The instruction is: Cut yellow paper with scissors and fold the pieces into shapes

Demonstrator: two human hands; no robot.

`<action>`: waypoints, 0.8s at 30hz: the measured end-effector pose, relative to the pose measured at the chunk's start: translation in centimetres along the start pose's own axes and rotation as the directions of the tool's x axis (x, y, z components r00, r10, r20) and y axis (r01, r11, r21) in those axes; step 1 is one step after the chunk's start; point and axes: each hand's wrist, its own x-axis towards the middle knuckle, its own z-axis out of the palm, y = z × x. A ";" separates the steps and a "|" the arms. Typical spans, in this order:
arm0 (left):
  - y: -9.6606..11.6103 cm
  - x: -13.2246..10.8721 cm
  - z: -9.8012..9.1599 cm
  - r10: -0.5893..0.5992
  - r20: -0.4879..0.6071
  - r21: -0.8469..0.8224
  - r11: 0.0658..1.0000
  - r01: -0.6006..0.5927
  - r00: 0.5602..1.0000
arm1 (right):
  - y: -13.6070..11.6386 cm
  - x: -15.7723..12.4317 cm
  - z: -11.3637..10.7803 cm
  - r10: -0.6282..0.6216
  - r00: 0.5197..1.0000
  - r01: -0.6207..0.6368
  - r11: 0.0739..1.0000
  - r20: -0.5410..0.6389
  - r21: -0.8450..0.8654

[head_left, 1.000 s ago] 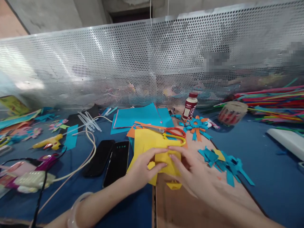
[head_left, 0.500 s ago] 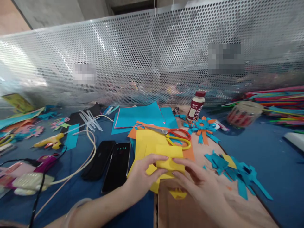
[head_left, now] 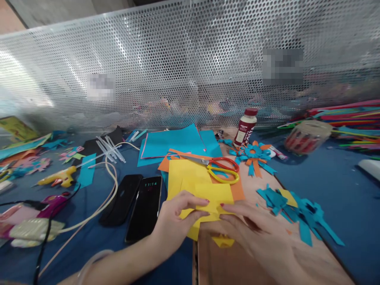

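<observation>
Yellow paper piece: the folded yellow piece [head_left: 218, 192] is between the person's two hands, at the near end of the yellow sheet [head_left: 185, 170]; clock directions below are read from it.
Left hand: at 8 o'clock, the left hand [head_left: 170, 221] has thumb and forefinger drawn close together on the piece's left part, with a pale bracelet [head_left: 90, 267] on its wrist.
Right hand: at 4 o'clock, the right hand [head_left: 261, 231] has a similarly narrow hold on the right part; the exact contact under the fingers cannot be told.
Small yellow shape: a folded yellow scrap [head_left: 224, 241] lies at 6 o'clock, on the brown board [head_left: 227, 265].
Scissors: at 12 o'clock, the scissors [head_left: 208, 162], with one red and one yellow handle loop, lie partly across the yellow sheet.
Blue sheets: a stack [head_left: 172, 142] at 11 o'clock.
Bottle: a red-capped bottle [head_left: 245, 130] stands at 1 o'clock, with a blue-and-orange paper flower [head_left: 254, 150] just in front.
Blue cut-outs: blue paper shapes [head_left: 307, 215] lie at 3 o'clock.
Phone: a black phone [head_left: 144, 211], showing 11:14, at 9 o'clock; a dark slab [head_left: 121, 200] lies just beside it.
Glue gun: a yellow glue gun [head_left: 59, 177], well apart, towards 9 o'clock.
</observation>
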 end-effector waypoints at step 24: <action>-0.1 0.5 -0.3 0.146 0.054 0.094 0.984 -0.151 0.988 | 0.4 0.2 0.1 -0.072 0.997 0.073 0.983 0.015 -0.166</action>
